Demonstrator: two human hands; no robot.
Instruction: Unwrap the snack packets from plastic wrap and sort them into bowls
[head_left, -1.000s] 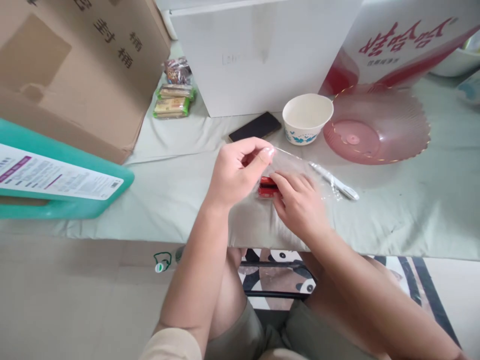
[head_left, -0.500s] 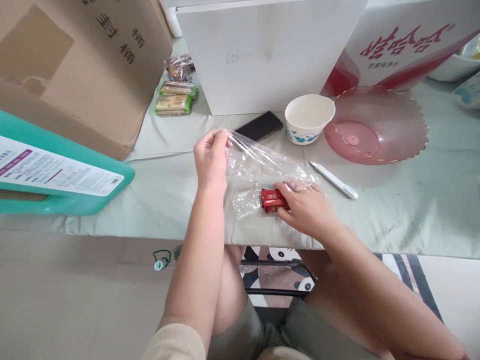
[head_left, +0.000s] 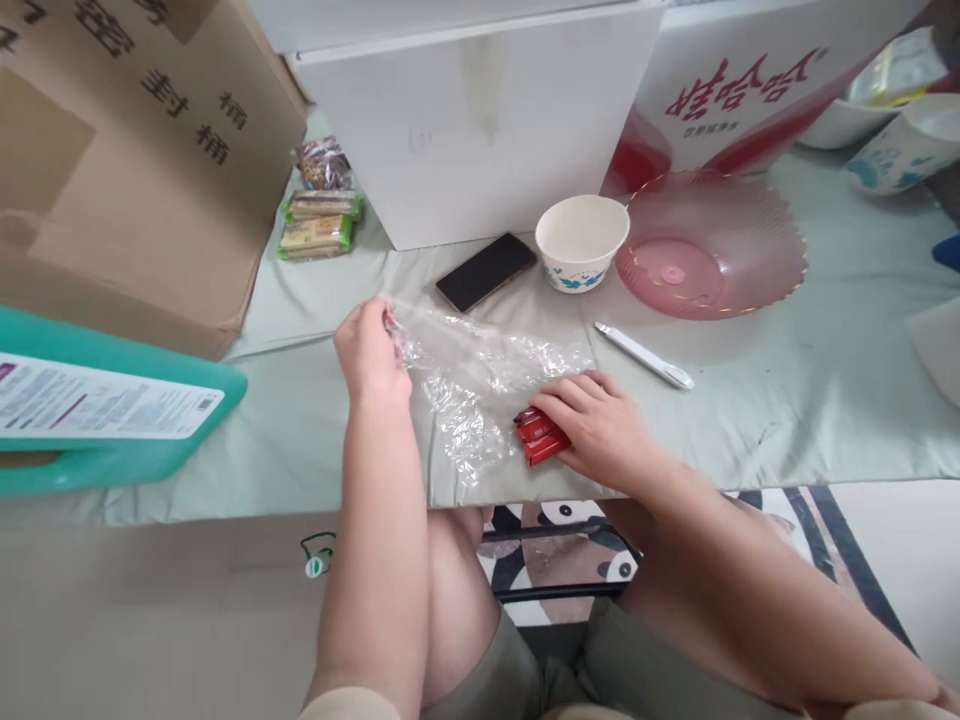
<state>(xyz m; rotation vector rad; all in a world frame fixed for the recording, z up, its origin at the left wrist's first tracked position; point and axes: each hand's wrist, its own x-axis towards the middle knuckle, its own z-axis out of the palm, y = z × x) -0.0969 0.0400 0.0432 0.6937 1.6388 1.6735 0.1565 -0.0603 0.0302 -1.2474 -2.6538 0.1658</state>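
Observation:
My left hand (head_left: 371, 350) is closed on the gathered end of a clear plastic bag (head_left: 480, 370), which spreads crinkled over the cloth toward the right. Under the curled fingers of my right hand (head_left: 596, 425) are small red snack packets (head_left: 538, 436), pressed together near the table's front edge. How many packets there are is partly hidden by the fingers. The bag's right end lies just behind my right hand. A white utility knife (head_left: 645, 355) rests beyond that hand, and a black phone (head_left: 486, 272) lies behind the bag.
A paper bowl (head_left: 582, 245) and a pink ribbed plastic bowl (head_left: 709, 245) stand at the back. Green-wrapped snacks (head_left: 315, 237) lie between a cardboard box (head_left: 150, 180) and a white box (head_left: 487, 130). A teal jug (head_left: 112, 400) is at left, more paper bowls (head_left: 911, 145) at far right.
My left hand has drawn the bag's end leftward and lower. My right hand has kept the red packets, which now show beside the bag. The view has shifted somewhat.

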